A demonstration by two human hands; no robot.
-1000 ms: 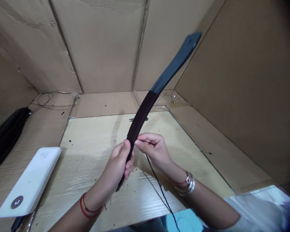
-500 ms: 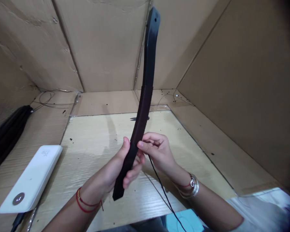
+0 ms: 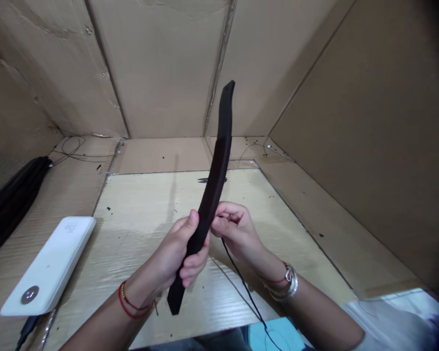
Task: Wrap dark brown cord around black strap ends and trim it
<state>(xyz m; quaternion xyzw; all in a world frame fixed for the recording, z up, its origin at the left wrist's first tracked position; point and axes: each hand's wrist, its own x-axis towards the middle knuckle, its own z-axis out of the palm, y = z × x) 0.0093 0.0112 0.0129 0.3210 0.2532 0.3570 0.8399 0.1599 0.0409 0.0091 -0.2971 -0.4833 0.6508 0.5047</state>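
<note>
A long, curved dark strip stands tilted over the table, its middle part wrapped in dark brown cord and both ends black. My left hand is closed around its lower part, thumb on the front. Against the strip's right edge, my right hand pinches the black cord between thumb and fingers. From there the cord hangs down past the table's front edge. Small scissors lie on the table behind the strip, partly hidden by it.
A white power bank with a plugged cable lies at the left. Behind it is a black cloth bundle. Cardboard walls enclose the pale table. A light blue object shows below the front edge.
The strip's top end has tipped, now appearing lower and shorter in view. My left hand has shifted slightly down and left with it; my right hand stays beside the strip.
</note>
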